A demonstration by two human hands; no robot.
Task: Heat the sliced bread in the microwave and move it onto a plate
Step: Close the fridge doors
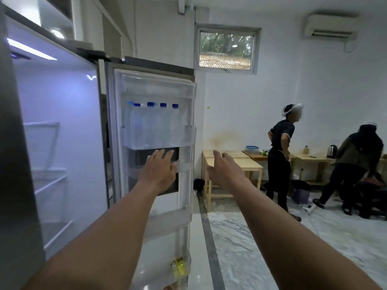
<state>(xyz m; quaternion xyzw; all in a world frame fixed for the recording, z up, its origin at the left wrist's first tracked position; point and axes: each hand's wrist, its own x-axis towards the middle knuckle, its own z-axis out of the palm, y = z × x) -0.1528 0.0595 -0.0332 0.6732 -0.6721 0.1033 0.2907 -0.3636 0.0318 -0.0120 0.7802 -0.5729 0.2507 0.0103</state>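
From the head view my left hand (158, 168) is flat, fingers straight, at the door (184, 206) shelf under the bottles (152, 122), and my right hand (223, 168) is loose and empty just beside the door's edge. No bread shows here, so where it lies, how it points and its long axis I cannot tell. I'd expect slices to be light, soft and easily crushed, best lifted gently by the crust edges
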